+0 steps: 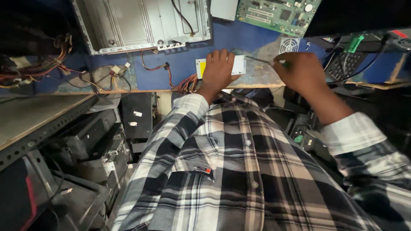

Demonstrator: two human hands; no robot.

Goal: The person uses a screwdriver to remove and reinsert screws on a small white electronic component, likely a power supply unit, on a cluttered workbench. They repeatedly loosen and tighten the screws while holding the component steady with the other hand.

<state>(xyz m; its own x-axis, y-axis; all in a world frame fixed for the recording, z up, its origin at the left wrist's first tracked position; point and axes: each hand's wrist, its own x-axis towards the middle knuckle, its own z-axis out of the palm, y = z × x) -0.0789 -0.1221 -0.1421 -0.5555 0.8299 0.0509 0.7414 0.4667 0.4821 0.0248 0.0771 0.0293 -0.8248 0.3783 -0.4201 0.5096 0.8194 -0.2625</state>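
Note:
My left hand (219,67) lies flat on a grey metal power supply box (239,65) with a yellow label, holding it down on the blue workbench (248,40). A bundle of red and orange wires (186,83) runs out of the box at its left. My right hand (297,70) grips a screwdriver (259,60) whose thin shaft points left toward the right end of the box. Both arms wear a plaid shirt.
An open metal computer case (141,23) lies at the back left, a green circuit board (278,15) at the back centre, a small fan grille (290,45) beside it. Loose cables (105,77) trail left. Dark equipment (364,51) sits right; old cases (98,141) stand below the bench.

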